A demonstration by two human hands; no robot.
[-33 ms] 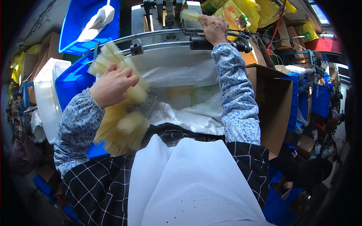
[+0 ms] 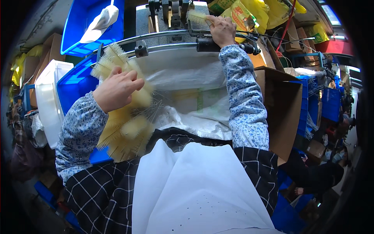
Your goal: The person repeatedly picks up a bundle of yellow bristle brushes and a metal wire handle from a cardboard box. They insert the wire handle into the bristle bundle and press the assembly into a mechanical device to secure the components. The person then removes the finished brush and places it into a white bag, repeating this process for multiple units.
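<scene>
At the machine, my right hand is closed round the near end of a small pale yellow bristle brush. The brush's bristly part points left, toward the machine's head. My left hand has its fingers curled above a heap of yellow bristle brushes with thin wire stems. Whatever lies within those fingers is hidden from view. The heap spreads down from the metal bars to my lap, its wire stems pointing right.
Two metal bars cross in front of the machine, with white plastic sheeting below. Blue bins and a white box stand at left. A cardboard box is right of my forearm. Another person is at lower right.
</scene>
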